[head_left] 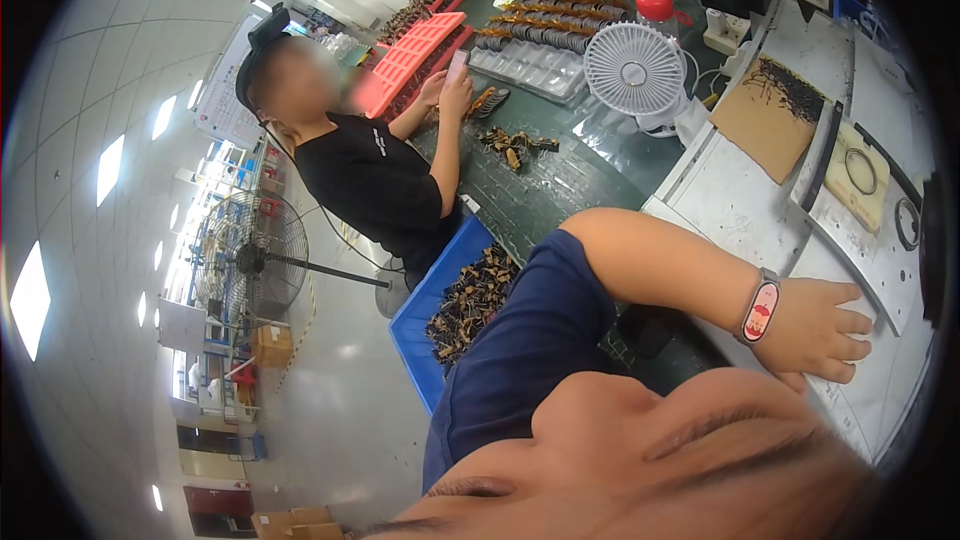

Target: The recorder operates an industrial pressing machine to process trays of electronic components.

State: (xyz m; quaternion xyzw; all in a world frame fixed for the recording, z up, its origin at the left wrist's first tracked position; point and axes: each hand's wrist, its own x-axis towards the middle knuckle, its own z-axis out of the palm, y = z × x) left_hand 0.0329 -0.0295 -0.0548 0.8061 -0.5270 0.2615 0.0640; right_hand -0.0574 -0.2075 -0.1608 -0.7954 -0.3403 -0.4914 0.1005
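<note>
White surface under left hand: palm down near the near edge, fingers stretched out and slightly spread, nothing seen in grip, underside hidden. Left arm bent at the elbow, forearm angled rightward, smart band on wrist. Right hand out of frame, can't tell its state. Cream block beyond the left hand, apart from it, toward surface's right edge. Cardboard sheet near surface's left edge.

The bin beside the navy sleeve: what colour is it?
The bin is blue, seen best in the head view.
</note>
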